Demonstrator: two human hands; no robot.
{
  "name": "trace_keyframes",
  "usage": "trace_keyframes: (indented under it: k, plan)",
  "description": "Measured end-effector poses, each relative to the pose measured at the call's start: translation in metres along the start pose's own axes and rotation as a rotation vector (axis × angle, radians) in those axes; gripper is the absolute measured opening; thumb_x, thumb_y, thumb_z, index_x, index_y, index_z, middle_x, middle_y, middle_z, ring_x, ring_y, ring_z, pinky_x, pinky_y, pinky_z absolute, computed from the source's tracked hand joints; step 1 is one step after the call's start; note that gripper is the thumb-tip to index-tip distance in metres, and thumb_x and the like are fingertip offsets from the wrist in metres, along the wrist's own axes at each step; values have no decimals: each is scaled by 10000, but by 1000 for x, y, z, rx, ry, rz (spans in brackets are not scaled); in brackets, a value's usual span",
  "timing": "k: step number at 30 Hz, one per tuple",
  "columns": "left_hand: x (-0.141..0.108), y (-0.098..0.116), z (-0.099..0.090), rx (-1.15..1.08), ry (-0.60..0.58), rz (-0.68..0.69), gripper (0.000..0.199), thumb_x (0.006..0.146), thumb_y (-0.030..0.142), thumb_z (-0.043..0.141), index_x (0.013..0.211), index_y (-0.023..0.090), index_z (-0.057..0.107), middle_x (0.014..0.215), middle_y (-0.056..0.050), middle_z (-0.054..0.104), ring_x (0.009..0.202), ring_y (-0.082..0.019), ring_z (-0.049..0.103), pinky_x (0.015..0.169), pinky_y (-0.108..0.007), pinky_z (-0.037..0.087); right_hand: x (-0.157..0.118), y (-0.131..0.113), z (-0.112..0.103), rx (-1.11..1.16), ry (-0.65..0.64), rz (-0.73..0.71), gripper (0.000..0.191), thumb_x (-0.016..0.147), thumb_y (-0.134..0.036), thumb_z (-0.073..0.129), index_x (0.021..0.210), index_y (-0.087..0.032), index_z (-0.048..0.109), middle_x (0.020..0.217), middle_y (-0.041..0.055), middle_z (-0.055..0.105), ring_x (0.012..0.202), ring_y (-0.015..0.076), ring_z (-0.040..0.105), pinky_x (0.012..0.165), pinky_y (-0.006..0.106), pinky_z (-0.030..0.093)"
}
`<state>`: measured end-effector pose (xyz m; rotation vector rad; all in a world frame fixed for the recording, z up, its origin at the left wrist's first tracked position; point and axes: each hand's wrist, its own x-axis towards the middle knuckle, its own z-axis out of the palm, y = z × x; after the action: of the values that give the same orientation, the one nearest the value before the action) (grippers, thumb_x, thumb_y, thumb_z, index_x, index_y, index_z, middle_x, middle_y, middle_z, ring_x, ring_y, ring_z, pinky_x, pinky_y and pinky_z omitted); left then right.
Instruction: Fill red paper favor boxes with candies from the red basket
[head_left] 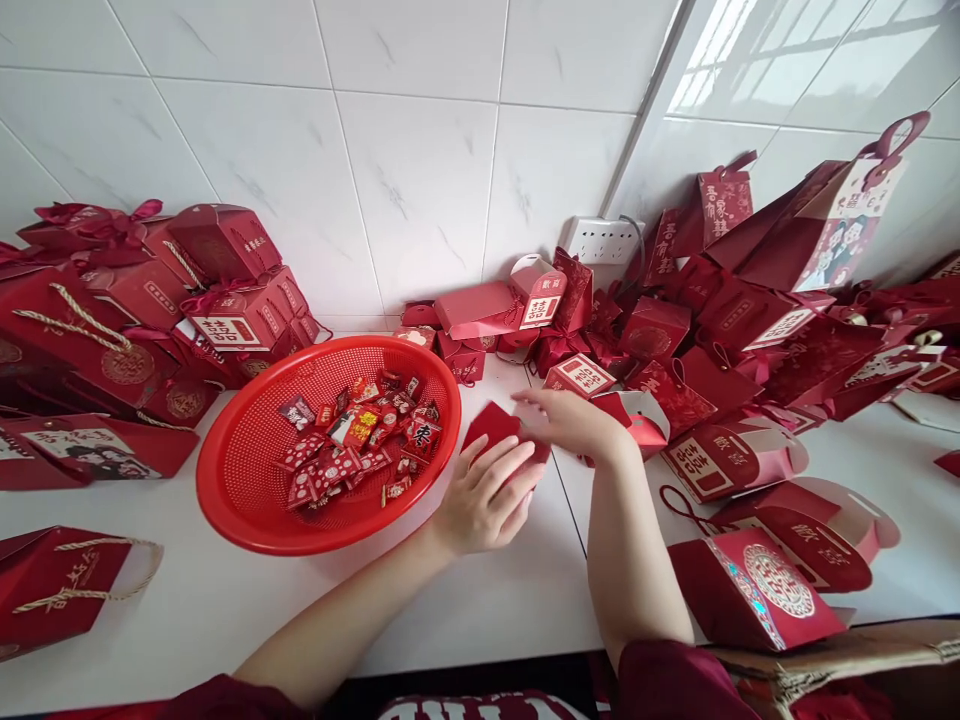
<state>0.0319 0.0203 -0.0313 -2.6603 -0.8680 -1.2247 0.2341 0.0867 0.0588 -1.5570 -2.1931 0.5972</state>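
Just right of the red basket, my left hand [487, 495] lies against a small red box [493, 422], its fingers wrapped over the near side. My right hand [559, 415] is at the box's right side, fingers bent toward it, with the fingertips partly hidden behind the box. The box's lower part is covered by my left hand. The round red plastic basket [247, 500] holds several wrapped candies [352, 430] in red and patterned wrappers.
Stacked red gift boxes [251, 310] stand at the left, and a roped box [64, 585] sits at the front left. More red boxes [772, 575] crowd the right side. A power strip [606, 241] is against the tiled wall.
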Motion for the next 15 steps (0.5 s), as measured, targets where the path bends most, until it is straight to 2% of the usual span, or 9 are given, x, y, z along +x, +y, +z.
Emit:
trace_keyframes:
  k: [3, 5, 9, 12, 15]
  plan:
    - [-17, -2, 17, 81, 10, -67, 664, 908, 334, 611, 1509, 377, 333, 1462, -117, 558, 1376, -366, 515, 1189, -684, 302, -4, -6, -1, -5, -173, -24, 439, 798, -171, 705, 1235, -215, 715, 1044, 55, 763, 939, 224, 705, 831, 303, 538]
    - [-25, -7, 23, 94, 18, -92, 704, 899, 381, 635, 1521, 368, 304, 1487, -132, 528, 1403, -375, 482, 1176, -681, 331, -1, -12, 1, -16, -185, -46, 407, 812, -148, 673, 1210, -213, 725, 1017, 50, 753, 924, 214, 693, 820, 294, 522]
    - [-23, -19, 24, 45, 53, -105, 686, 884, 347, 673, 1494, 261, 372, 1521, -185, 470, 1450, -370, 420, 1167, -610, 401, 9, -19, 10, -106, -193, -39, 345, 812, -110, 629, 1113, -220, 758, 1100, 57, 726, 968, 208, 673, 854, 277, 484]
    - [-17, -23, 23, 29, 138, -33, 570, 870, 245, 699, 1395, 179, 486, 1457, -187, 537, 1433, -342, 452, 1151, -530, 454, 14, -19, 15, -155, -224, -3, 365, 796, -108, 621, 1129, -196, 743, 1197, 79, 702, 1042, 224, 658, 870, 270, 470]
    - [-16, -22, 23, 43, 205, 69, 486, 854, 213, 732, 1300, 136, 556, 1344, -167, 635, 1394, -302, 509, 1121, -442, 502, 14, -18, 16, -178, -259, 24, 436, 768, -121, 644, 1193, -178, 717, 1181, 90, 716, 1055, 239, 659, 858, 271, 466]
